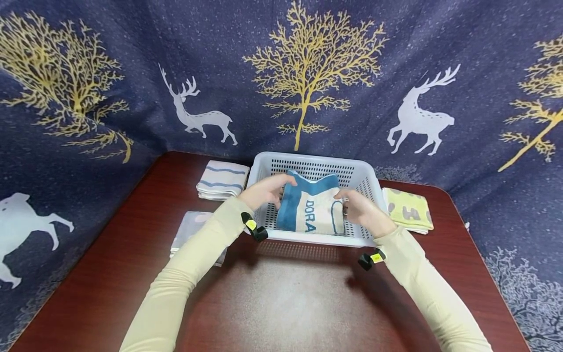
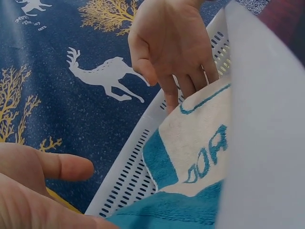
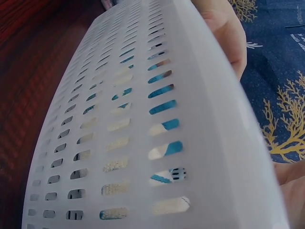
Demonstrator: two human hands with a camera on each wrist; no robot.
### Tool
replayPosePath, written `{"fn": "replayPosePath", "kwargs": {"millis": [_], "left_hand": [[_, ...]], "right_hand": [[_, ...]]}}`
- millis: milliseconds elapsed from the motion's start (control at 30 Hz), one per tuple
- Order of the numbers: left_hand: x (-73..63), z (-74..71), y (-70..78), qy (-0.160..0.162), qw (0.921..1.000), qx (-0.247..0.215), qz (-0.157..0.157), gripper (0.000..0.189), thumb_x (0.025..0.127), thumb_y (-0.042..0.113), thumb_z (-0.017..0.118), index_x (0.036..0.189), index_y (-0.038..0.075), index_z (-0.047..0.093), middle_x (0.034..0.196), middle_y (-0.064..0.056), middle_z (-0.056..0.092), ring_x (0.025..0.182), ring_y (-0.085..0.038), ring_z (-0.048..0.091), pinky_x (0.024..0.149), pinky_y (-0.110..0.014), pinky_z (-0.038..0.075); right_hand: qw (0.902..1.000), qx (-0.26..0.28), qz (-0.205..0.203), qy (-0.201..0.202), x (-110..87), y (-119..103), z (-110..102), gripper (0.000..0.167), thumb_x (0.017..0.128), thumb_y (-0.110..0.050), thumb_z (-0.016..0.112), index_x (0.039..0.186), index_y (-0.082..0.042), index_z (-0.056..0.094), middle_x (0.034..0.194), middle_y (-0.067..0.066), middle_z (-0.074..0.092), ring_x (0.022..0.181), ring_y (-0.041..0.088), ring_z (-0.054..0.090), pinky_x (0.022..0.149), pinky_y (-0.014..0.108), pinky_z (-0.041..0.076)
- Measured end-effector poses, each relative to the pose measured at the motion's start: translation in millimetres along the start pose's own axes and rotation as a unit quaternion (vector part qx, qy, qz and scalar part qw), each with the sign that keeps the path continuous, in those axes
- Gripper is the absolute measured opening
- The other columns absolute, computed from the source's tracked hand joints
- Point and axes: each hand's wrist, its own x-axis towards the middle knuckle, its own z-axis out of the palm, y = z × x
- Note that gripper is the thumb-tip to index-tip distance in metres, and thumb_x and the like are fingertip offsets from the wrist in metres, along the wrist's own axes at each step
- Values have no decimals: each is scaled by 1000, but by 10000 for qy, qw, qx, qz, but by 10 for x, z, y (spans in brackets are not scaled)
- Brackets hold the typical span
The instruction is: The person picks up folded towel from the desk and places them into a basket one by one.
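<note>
A folded blue-and-cream towel (image 1: 323, 208) with the letters DORA lies inside a white slotted basket (image 1: 314, 238). At the towel's left edge is my left hand (image 1: 266, 190); in the left wrist view its finger (image 2: 71, 167) extends straight above the basket rim. Opposite it, my right hand (image 1: 362, 210) reaches over the basket's right side. The left wrist view shows that right hand (image 2: 174, 43) palm forward, fingers loosely extended, fingertips right at the towel's edge. From the right wrist, the basket wall (image 3: 143, 119) hides most of the towel, which shows through the slots.
Left of the basket are a white towel with blue stripes (image 1: 223, 179) and a pale grey folded towel (image 1: 190, 226), partly under my left sleeve. A yellow patterned towel (image 1: 409, 209) sits to the right. Behind the dark red table (image 1: 132, 254) hangs a blue cloth (image 1: 264, 29).
</note>
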Motion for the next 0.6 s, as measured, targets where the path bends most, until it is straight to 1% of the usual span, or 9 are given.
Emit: {"fn": "replayPosePath", "kwargs": {"millis": [100, 200, 267, 333, 367, 400, 467, 500, 600], "left_hand": [[-16, 2, 0, 6, 9999, 119, -42, 73, 94, 14, 47, 156, 18, 8, 159, -23, 10, 147, -40, 11, 114, -68, 1], [-29, 4, 1, 36, 9998, 195, -83, 73, 94, 15, 47, 156, 17, 7, 159, -23, 8, 147, -40, 10, 114, -68, 2], [-36, 6, 1, 57, 9997, 208, -85, 73, 94, 15, 47, 156, 18, 8, 160, -22, 6, 148, -41, 8, 114, -68, 1], [-40, 11, 2, 51, 9998, 203, -67, 72, 95, 16, 47, 155, 18, 9, 160, -22, 6, 147, -41, 7, 113, -68, 0], [-34, 12, -1, 43, 9998, 183, -64, 71, 95, 16, 46, 155, 18, 9, 160, -21, 6, 148, -41, 7, 113, -68, 0], [-29, 12, -4, 53, 9998, 159, -50, 71, 95, 16, 47, 155, 18, 9, 160, -21, 5, 148, -42, 6, 113, -69, -1], [-21, 15, -9, 76, 9999, 122, -39, 71, 95, 15, 47, 155, 18, 11, 161, -20, 5, 148, -41, 5, 112, -69, -3], [-17, 16, -14, 76, 9999, 91, -44, 71, 94, 15, 47, 155, 17, 11, 161, -20, 5, 148, -41, 5, 112, -69, -4], [-1, 23, -30, 64, 10000, 20, -57, 67, 94, 14, 48, 154, 16, 16, 160, -19, 13, 148, -38, 12, 112, -68, -5]], "right_hand": [[9999, -107, 10, -6, -6, 2, -2, 59, 93, -9, 37, 144, -12, 8, 160, 15, -17, 148, 30, -16, 122, 44, -6], [9999, -149, 5, 24, -2, 3, -2, 53, 93, -8, 38, 141, -8, 15, 160, 16, -11, 149, 31, -11, 122, 45, -3], [9998, -176, 26, 20, -1, 0, -4, 54, 93, -8, 38, 142, -9, 14, 160, 16, -11, 149, 31, -11, 122, 45, -3], [9999, -164, 46, -20, -5, -11, -1, 63, 93, -9, 38, 148, -10, 6, 160, 16, -14, 149, 31, -13, 122, 44, -4], [9998, -170, 67, -42, -7, -18, -2, 71, 93, -9, 37, 151, -12, -3, 160, 16, -18, 149, 31, -16, 122, 44, -6], [9998, -169, 90, -62, -10, -26, -2, 77, 93, -10, 37, 152, -13, -13, 159, 16, -20, 148, 31, -18, 122, 43, -7], [9998, -143, 130, -67, -11, -38, -1, 83, 94, -10, 37, 150, -15, -24, 159, 16, -23, 148, 30, -19, 122, 42, -7], [9998, -128, 143, -61, -13, -43, -1, 84, 94, -11, 37, 150, -16, -25, 159, 17, -23, 148, 30, -20, 122, 42, -7], [9998, -115, 183, -38, -20, -51, -7, 85, 94, -11, 36, 149, -17, -28, 158, 17, -25, 148, 29, -20, 122, 41, -7]]}}
